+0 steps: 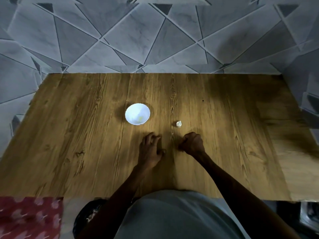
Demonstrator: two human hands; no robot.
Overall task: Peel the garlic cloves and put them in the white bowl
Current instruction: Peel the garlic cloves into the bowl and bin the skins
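Note:
A small white bowl (137, 114) stands on the wooden table (69, 135), left of centre, with something pale yellow lying at its bottom. A small white piece of garlic or garlic skin (179, 123) lies on the table to the bowl's right. My left hand (151, 149) rests on the table below the bowl, fingers spread and bent, holding nothing. My right hand (193, 143) is curled into a loose fist just below the white piece, apart from it. Whether the fist hides anything cannot be seen.
The table's far edge meets a grey floor with a triangle pattern (155, 40). A red patterned cloth (29, 218) lies at the lower left, beyond the table's near edge. My grey shirt (181, 216) fills the bottom centre.

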